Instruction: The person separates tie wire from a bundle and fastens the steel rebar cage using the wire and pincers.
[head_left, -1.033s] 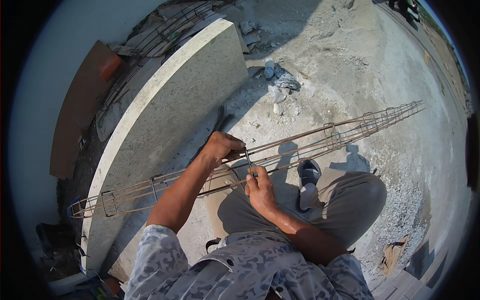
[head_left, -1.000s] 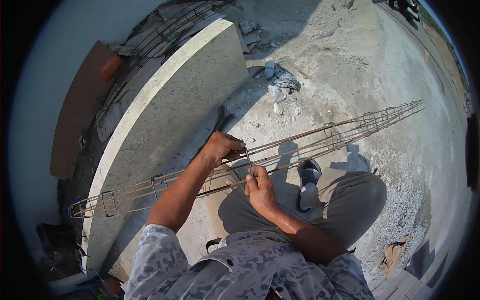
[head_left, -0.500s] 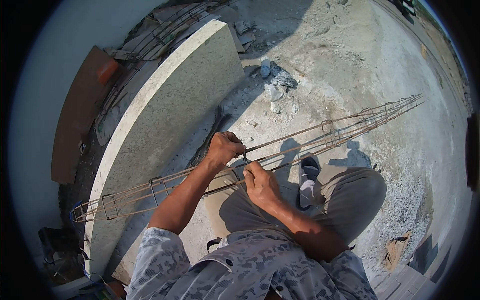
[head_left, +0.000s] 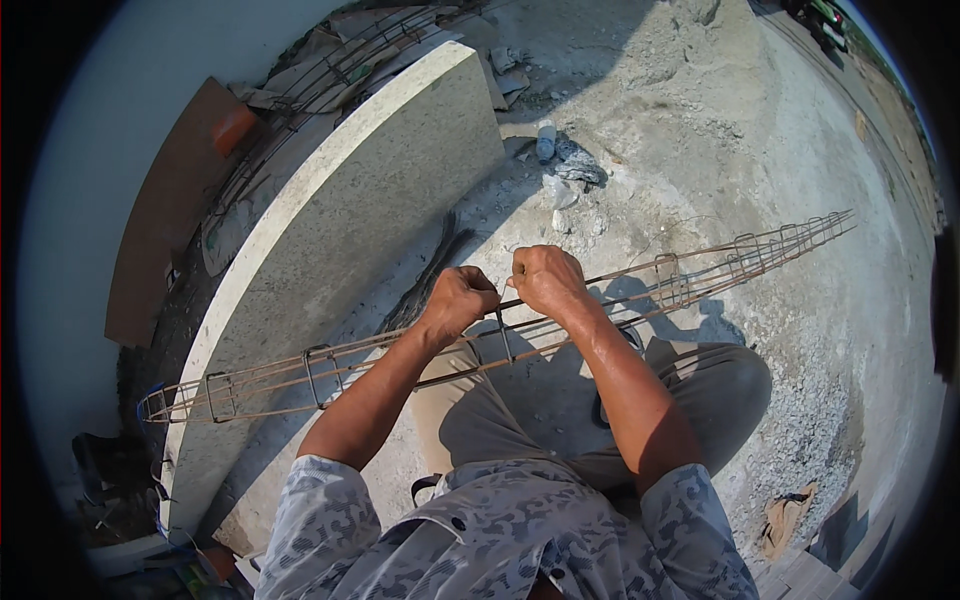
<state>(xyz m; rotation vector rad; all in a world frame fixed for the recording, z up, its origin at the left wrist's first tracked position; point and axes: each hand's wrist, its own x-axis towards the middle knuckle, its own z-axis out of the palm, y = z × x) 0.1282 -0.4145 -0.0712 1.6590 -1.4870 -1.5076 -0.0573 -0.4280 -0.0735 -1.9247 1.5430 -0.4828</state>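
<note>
A long, narrow rebar cage (head_left: 575, 343) lies across my lap, its thin rusty bars joined by square stirrups. My left hand (head_left: 460, 303) is closed at the upper bar, its fingertips pinched at the top corner of a dark stirrup (head_left: 504, 336). Just right of it, my right hand (head_left: 549, 283) is closed over the same bar, pinching a thin tie wire (head_left: 505, 290). That wire shows faintly in the small gap between my hands; its ends are hard to make out.
A tall pale slab (head_left: 340, 200) stands on edge at left, under the cage's left end. Dark loose wires (head_left: 440, 265) lie beside it. Farther off are a plastic bottle (head_left: 546, 141) and crumpled plastic (head_left: 575, 163). A brown board (head_left: 165, 220) leans against the wall.
My right hand has moved up and away from below the stirrup to the upper bar, beside my left hand. The stirrup it covered now shows. My left hand has stayed nearly in place.
</note>
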